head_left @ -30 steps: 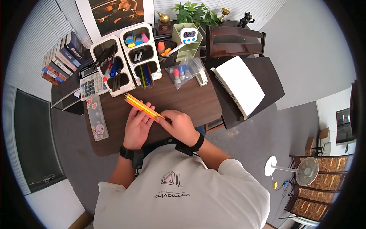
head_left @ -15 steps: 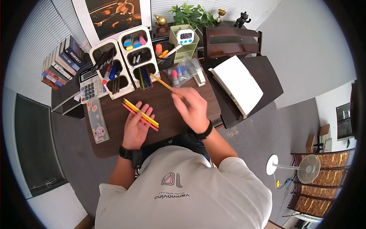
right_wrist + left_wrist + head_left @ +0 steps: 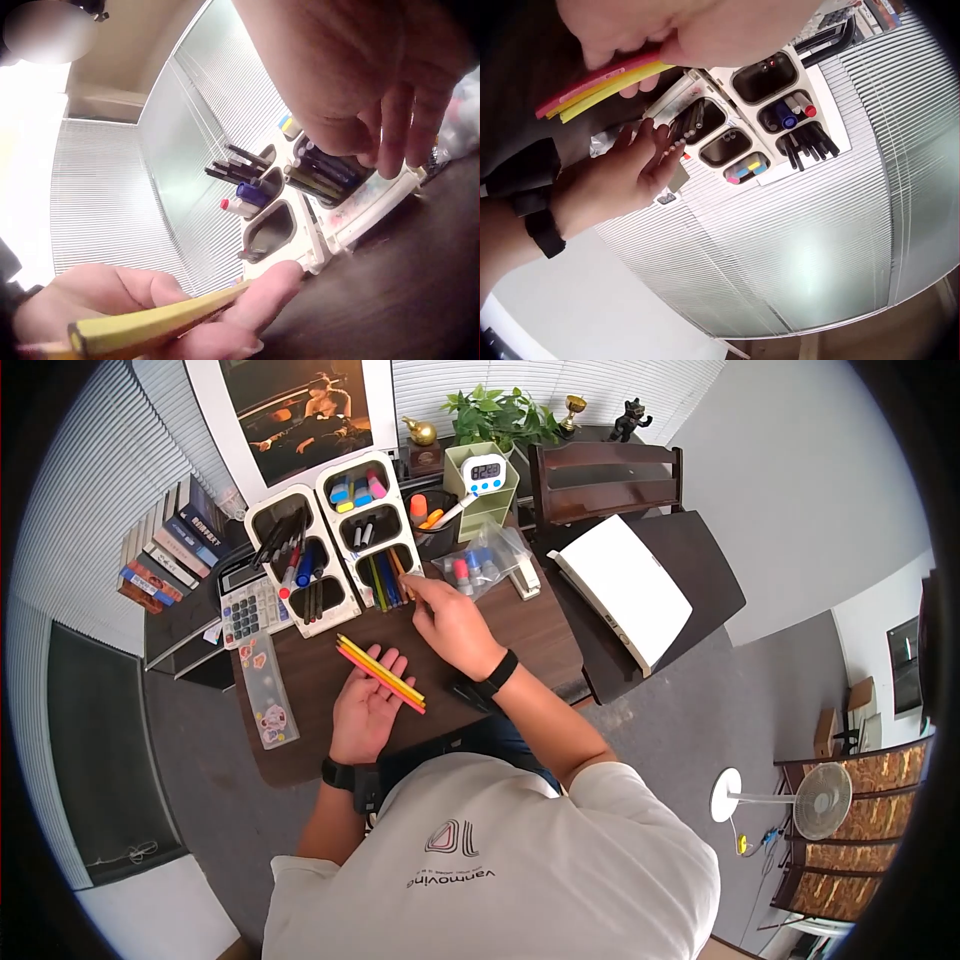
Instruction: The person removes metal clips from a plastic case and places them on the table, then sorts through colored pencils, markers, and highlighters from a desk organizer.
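Note:
Palm up, my left hand (image 3: 362,718) holds a few yellow and pink pencils (image 3: 385,678) slanting across its fingers. In the left wrist view the pencils (image 3: 604,86) pass between the thumb side and the fingers. My right hand (image 3: 455,625) is at the front compartment of the right white organizer (image 3: 356,547), fingertips beside a brown-orange pencil (image 3: 397,563) that stands among dark and coloured pencils. The right wrist view shows my right hand's fingers (image 3: 397,135) extended over that compartment, with no object visible between them; the fingertips are partly hidden.
The left organizer (image 3: 335,605) holds pens. A calculator (image 3: 245,612) and a clear sticker-covered case (image 3: 268,695) lie left. Behind my right hand are a plastic bag (image 3: 485,563), a stapler (image 3: 525,577), a black pen cup (image 3: 436,540) and a green holder with a timer (image 3: 484,474).
My right hand took one orange-brown pencil away from the bunch and moved forward to the organizer, where a pencil of that colour now stands. My left hand still holds the others.

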Motion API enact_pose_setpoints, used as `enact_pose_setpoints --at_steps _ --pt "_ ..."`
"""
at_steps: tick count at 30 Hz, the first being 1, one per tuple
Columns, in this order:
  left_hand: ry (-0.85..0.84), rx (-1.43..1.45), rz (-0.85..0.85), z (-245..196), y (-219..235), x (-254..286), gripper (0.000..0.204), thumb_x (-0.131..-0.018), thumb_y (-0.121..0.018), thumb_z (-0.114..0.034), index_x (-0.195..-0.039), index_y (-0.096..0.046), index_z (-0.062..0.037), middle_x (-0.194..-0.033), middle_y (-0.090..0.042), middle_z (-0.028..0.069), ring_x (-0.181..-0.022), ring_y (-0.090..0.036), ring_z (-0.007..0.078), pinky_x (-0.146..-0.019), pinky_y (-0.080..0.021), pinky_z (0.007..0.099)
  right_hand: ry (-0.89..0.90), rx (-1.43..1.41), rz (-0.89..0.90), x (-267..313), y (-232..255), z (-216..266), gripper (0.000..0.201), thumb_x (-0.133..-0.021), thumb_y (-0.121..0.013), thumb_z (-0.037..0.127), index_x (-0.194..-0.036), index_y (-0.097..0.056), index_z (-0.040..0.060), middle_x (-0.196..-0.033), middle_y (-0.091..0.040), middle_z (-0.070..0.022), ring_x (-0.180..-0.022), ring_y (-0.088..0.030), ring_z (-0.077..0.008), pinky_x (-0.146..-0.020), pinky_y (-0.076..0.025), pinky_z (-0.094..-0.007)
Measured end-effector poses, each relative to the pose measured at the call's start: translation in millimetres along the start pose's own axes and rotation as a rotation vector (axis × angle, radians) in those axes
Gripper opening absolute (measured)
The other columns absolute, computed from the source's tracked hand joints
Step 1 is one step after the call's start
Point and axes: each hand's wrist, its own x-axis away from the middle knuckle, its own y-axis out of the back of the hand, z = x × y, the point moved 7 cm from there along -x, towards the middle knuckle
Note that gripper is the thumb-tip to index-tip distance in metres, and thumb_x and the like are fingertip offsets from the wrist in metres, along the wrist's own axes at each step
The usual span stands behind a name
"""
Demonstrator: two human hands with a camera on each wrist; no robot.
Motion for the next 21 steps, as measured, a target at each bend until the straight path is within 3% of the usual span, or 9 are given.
enact_pose_setpoints --at_steps 4,6,10,11,15,17,20,21 --pt "-0.031 0.000 -0.019 2 4 -2 0.055 -0.104 -0.044 0.000 -0.158 -0.040 -0.0053 -0.157 -0.049 0.0208 -0.145 -0.051 0.0338 -0.122 -0.041 0.0559 -0.081 0.078 -0.017 21 14 11 0.035 -0.092 -0.064 0.000 -0.127 -0.067 0.0027 -0.107 -0.073 -0.0201 -0.097 -0.072 -0.0392 -0.084 -0.059 -0.0447" --pt "-0.042 0.010 -0.027 3 7 -3 0.052 -0.105 -0.046 -0.001 -0.157 -0.042 -0.0063 -0.155 -0.051 0.0200 -0.143 -0.052 0.0332 -0.121 -0.043 0.0548 -0.130 -0.099 -0.052 43 19 14 0.030 -0.095 -0.066 0.004 -0.124 -0.067 0.0034 -0.104 -0.074 -0.0166 -0.094 -0.073 -0.0356 -0.082 -0.060 -0.0421" --pt "-0.080 0.037 -0.007 5 4 -3 0.040 -0.108 -0.054 -0.004 -0.147 -0.050 -0.0085 -0.145 -0.059 0.0159 -0.138 -0.057 0.0310 -0.118 -0.047 0.0507 -0.250 -0.086 0.200 82 11 27 0.022 -0.097 -0.075 0.022 -0.108 -0.073 0.0032 -0.089 -0.074 -0.0136 -0.080 -0.074 -0.0299 -0.073 -0.059 -0.0382" --pt "-0.074 0.032 -0.008 6 2 -4 0.040 -0.108 -0.054 -0.004 -0.147 -0.050 -0.0085 -0.145 -0.059 0.0159 -0.138 -0.057 0.0310 -0.118 -0.047 0.0507 -0.291 -0.066 0.269 90 6 23 0.023 -0.096 -0.079 0.022 -0.104 -0.075 0.0005 -0.093 -0.075 -0.0153 -0.081 -0.074 -0.0289 -0.072 -0.059 -0.0372" --pt "-0.084 0.022 0.067 12 -6 -6 0.029 -0.109 -0.057 -0.006 -0.137 -0.057 -0.0087 -0.137 -0.065 0.0122 -0.133 -0.061 0.0285 -0.116 -0.049 0.0465 -0.190 -0.025 0.110 101 10 15 0.022 -0.097 -0.076 0.026 -0.101 -0.076 0.0039 -0.089 -0.074 -0.0133 -0.078 -0.073 -0.0293 -0.069 -0.058 -0.0400" --pt "-0.092 0.015 0.093 10 -7 -9 0.026 -0.109 -0.058 -0.007 -0.135 -0.058 -0.0087 -0.135 -0.066 0.0115 -0.132 -0.062 0.0279 -0.115 -0.050 0.0455 -0.001 0.061 -0.070 95 26 27 0.017 -0.096 -0.077 0.018 -0.105 -0.077 0.0037 -0.091 -0.075 -0.0124 -0.074 -0.071 -0.0265 -0.067 -0.056 -0.0374" --pt "-0.122 0.010 0.047 6 -3 -10 0.028 -0.110 -0.057 -0.009 -0.137 -0.058 -0.0086 -0.135 -0.066 0.0115 -0.131 -0.063 0.0267 -0.115 -0.051 0.0448 -0.124 -0.145 -0.084 85 51 40 0.015 -0.093 -0.078 0.006 -0.107 -0.077 0.0025 -0.093 -0.075 -0.0113 -0.074 -0.070 -0.0221 -0.067 -0.055 -0.0317" --pt "-0.135 -0.018 0.007 2 0 -12 0.030 -0.110 -0.057 -0.009 -0.140 -0.057 -0.0087 -0.137 -0.065 0.0120 -0.131 -0.063 0.0264 -0.114 -0.051 0.0447 -0.081 -0.214 -0.123 82 57 41 0.019 -0.090 -0.078 -0.002 -0.109 -0.077 0.0018 -0.095 -0.075 -0.0104 -0.075 -0.069 -0.0192 -0.068 -0.054 -0.0286"
